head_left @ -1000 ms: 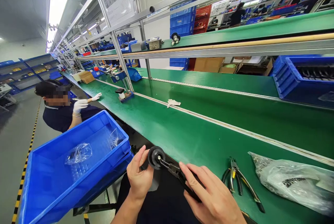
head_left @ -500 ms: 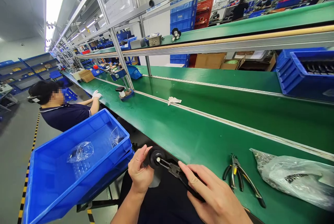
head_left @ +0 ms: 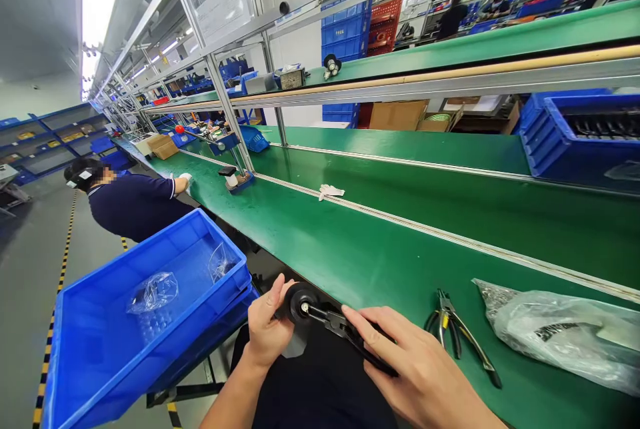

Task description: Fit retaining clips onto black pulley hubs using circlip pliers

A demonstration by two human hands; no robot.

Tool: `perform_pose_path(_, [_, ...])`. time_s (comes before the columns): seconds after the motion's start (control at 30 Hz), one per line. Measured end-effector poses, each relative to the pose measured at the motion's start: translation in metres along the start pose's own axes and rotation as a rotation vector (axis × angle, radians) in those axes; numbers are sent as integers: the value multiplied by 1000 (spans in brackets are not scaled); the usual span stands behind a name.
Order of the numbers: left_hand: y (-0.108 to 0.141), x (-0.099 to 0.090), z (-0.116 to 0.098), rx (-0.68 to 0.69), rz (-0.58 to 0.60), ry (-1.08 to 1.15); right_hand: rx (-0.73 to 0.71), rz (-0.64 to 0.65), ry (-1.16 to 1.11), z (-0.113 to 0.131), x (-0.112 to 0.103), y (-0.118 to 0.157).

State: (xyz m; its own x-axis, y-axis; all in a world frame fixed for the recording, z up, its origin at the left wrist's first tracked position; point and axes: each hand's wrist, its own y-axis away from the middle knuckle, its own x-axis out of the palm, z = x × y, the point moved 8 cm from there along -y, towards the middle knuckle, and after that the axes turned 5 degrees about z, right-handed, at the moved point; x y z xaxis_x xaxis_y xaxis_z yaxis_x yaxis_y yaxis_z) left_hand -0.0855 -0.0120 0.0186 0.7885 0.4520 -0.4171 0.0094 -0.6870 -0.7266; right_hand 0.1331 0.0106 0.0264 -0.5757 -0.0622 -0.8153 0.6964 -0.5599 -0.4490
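Note:
My left hand (head_left: 270,328) is closed around a round black wheel-like part (head_left: 299,294) with a small metal centre, held just off the bench edge above my lap. In my right hand (head_left: 417,366) is a pair of black-handled long-nosed pliers (head_left: 339,324). Their thin tips meet the metal centre of the black part; whether they grip anything there is too small to tell. To the right, two more pliers (head_left: 444,314) with black and yellow handles lie on the green bench (head_left: 360,262), beside a clear plastic bag (head_left: 575,332) of small parts.
A large blue bin (head_left: 113,342) holding clear plastic bags stands at my left. Beyond it a co-worker (head_left: 133,202) bends at the bench. A white glove (head_left: 331,192) lies by the bench rail. Blue crates (head_left: 575,142) holding dark parts sit at the back right.
The co-worker has leaned over and turned the head further away. My hands keep the black part and pliers together in nearly the same place. The view has shifted slightly.

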Motion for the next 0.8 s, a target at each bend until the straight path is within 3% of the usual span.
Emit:
perform_pose_path(0.17, [9,-7,-1,-111,-205,-117,51,-94,-69,8,5,1])
perform_pose_path(0.37, [16,-3,-8,-136,-322,-231,171,-220,-184,21,19,11])
perform_pose_path(0.53, [17,-1,-7,-134,-306,-191,266,-207,-225,23,28,22])
perform_pose_path(0.8, [23,0,2,-245,-301,-114,288,-226,-252,26,28,19])
